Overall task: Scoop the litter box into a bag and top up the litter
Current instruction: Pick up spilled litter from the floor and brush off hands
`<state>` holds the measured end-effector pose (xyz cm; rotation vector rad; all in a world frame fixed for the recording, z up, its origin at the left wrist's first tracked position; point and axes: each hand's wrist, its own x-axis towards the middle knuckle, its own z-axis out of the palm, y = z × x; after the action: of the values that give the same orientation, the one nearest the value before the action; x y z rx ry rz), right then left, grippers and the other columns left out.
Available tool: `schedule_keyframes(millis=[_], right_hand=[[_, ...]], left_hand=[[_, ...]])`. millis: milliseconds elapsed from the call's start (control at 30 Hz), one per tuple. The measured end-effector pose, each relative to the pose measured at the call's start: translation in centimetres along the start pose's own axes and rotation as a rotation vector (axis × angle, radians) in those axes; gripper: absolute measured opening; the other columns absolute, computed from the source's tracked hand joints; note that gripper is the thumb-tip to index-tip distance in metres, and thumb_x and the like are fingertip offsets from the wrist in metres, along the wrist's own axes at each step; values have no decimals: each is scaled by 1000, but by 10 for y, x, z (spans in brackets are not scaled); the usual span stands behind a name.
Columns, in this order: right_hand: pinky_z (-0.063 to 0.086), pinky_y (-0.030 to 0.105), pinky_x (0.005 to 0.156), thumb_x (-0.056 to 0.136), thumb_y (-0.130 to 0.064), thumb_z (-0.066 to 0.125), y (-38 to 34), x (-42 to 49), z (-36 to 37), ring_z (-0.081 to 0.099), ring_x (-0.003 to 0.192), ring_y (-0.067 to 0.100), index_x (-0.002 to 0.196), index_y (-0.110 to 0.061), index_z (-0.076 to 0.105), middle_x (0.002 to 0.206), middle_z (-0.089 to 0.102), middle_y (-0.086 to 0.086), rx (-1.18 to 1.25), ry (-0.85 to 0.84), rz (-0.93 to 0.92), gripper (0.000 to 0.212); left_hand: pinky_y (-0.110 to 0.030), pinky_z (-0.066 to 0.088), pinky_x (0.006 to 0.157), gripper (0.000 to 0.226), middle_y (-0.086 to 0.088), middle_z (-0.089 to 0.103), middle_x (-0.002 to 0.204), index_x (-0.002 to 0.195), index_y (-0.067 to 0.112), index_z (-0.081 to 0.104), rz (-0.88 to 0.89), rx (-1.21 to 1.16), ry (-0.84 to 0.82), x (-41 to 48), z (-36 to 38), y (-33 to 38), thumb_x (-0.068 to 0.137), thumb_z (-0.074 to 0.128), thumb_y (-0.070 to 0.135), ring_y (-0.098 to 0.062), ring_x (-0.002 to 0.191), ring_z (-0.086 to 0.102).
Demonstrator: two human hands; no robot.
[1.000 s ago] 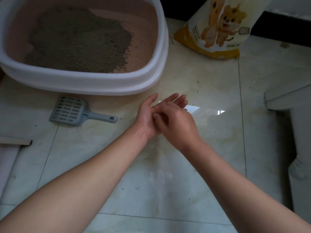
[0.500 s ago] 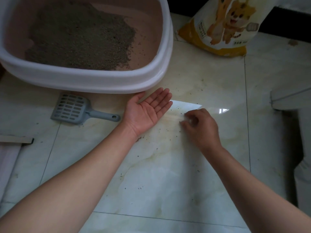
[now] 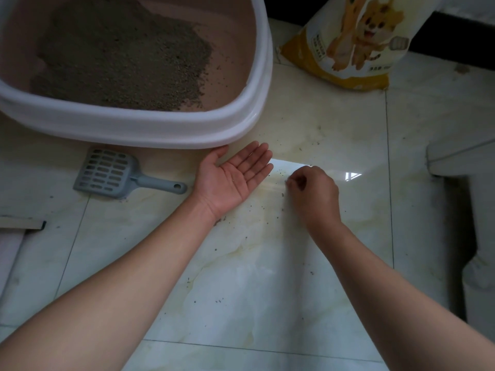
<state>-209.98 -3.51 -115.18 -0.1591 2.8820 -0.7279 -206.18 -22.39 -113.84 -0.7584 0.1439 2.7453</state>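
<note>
Grey plastic scoop (image 3: 112, 172) lies flat on the floor tile (image 3: 267, 303), handle pointing right, just in front of the litter box (image 3: 160, 129) and apart from both hands. The box is a white-rimmed tub with a pink inside, top left. The grey litter (image 3: 120, 49) is heaped toward its left and middle, and the pink base is bare along the right wall. The litter sack (image 3: 348, 49), yellow and white with cartoon animals, stands on the floor to the right of the box.

The left hand (image 3: 233, 180) is palm up, fingers straight and together, and grips nothing. Its thumb is at the box's near rim, and its back is low over the tile or resting on it; contact is unclear. The right hand (image 3: 313, 194) is just right of the left fingertips, knuckles up, fingers curled with the tips bunched down at the tile. Stray grains (image 3: 281, 174) are scattered on the floor there and between the forearms. I can't tell whether the right fingertips hold a grain; it's too small to see.
</note>
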Motion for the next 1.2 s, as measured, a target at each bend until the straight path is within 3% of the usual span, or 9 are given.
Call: schedule_keyframes(millis=[100,233,400,500,567,667,800,900,1200], right_hand=[[38,30,67,94,-17,55,-2,-1,-2,55,79,19,85,-16,61,86,57,-3,-47,-31,-21,11],[36,23,65,96,-17,55,-22,-12,-13,52,75,10,87,-18,59,86,58,-5,179,35,-118,10],[43,25,65,87,-13,64,-61,-30,-12,53,76,12,88,-16,70,83,60,-6,196,22,-342,7],[48,29,69,85,-12,64,-62,-30,-9,57,79,14,88,-16,72,85,63,-5,227,21,-344,9],[44,19,66,84,-11,67,-56,-29,-12,55,74,11,87,-18,70,83,60,-7,266,107,-328,7],[43,18,66,86,-14,68,-35,-23,-21,55,72,7,88,-21,68,85,59,-9,237,200,-218,7],[41,23,72,87,-16,68,-1,-13,-13,58,83,10,96,-23,69,93,61,-10,72,23,-52,12],[41,23,73,84,-19,70,2,-12,-2,60,84,11,91,-23,68,92,63,-9,99,22,15,9],[47,30,69,89,-18,60,-7,-2,3,57,79,14,85,-20,67,86,61,-6,-12,15,-40,9]], left_hand=[[-48,41,108,49,-21,62,128,117,-5,64,14,-1,3,-1,0,3,96,40,32,-36,119,60],[-48,40,109,51,-22,58,133,127,-4,57,-3,23,6,0,-2,-1,97,38,34,-37,123,57],[-32,44,102,50,-22,60,131,123,-4,59,-51,80,35,1,-1,-13,97,37,32,-31,113,62],[-36,53,94,48,-21,62,128,119,-4,62,-57,107,31,2,1,-15,98,35,29,-31,109,65],[-38,55,89,47,-22,64,124,113,-5,66,-39,111,39,3,0,-12,98,35,26,-32,105,67],[-48,52,95,46,-22,66,120,104,-7,70,-3,63,49,0,-2,-5,98,35,22,-36,109,66],[-51,50,97,45,-22,66,121,108,-7,68,19,31,34,-1,-4,2,97,34,22,-36,111,65],[-51,50,97,45,-21,66,121,110,-6,67,35,24,44,0,-1,6,97,35,23,-36,112,65],[-48,50,99,47,-19,66,121,102,-6,72,52,41,64,-2,-1,12,98,37,26,-34,112,65]])
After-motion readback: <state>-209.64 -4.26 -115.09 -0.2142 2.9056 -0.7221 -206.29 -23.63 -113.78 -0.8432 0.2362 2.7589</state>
